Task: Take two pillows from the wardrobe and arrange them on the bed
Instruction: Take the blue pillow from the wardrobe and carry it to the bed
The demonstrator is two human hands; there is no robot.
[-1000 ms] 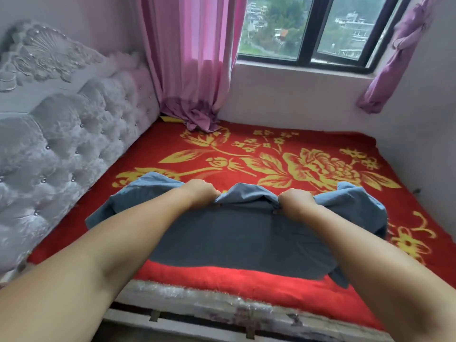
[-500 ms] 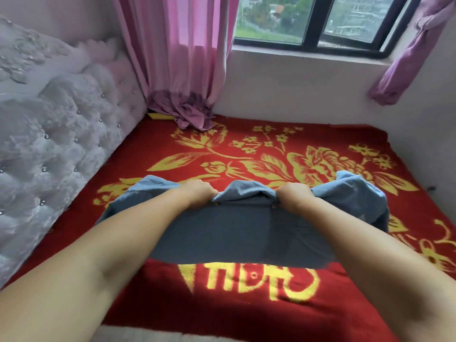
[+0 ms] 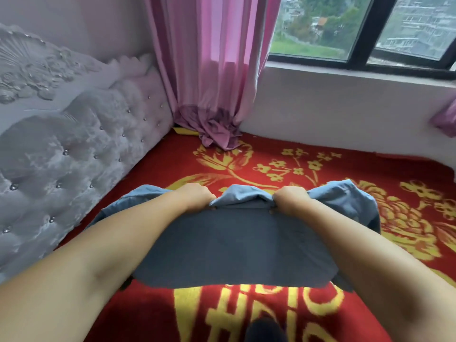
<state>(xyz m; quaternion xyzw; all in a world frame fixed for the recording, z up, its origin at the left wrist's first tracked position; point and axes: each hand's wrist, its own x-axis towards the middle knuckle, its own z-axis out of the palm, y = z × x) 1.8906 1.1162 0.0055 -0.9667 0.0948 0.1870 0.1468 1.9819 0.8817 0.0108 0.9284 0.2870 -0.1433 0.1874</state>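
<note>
A flat blue-grey pillow (image 3: 237, 245) lies across the bed (image 3: 278, 154), which is covered by a red blanket with yellow flowers. My left hand (image 3: 195, 196) and my right hand (image 3: 291, 199) each clench the pillow's far edge, bunching the fabric between them. Both forearms reach out over the pillow and hide its left and right sides. Only this one pillow is in view, and no wardrobe shows.
A tufted silver-white headboard (image 3: 61, 149) runs along the left side of the bed. A pink curtain (image 3: 209, 77) hangs down onto the far left corner. A white wall and a dark-framed window (image 3: 360, 58) bound the far side. Something dark (image 3: 266, 330) sits at the bottom edge.
My view has moved forward and over the bed; its front edge has dropped out of sight. Both hands keep their grip, and the pillow has shifted further onto the blanket toward the window.
</note>
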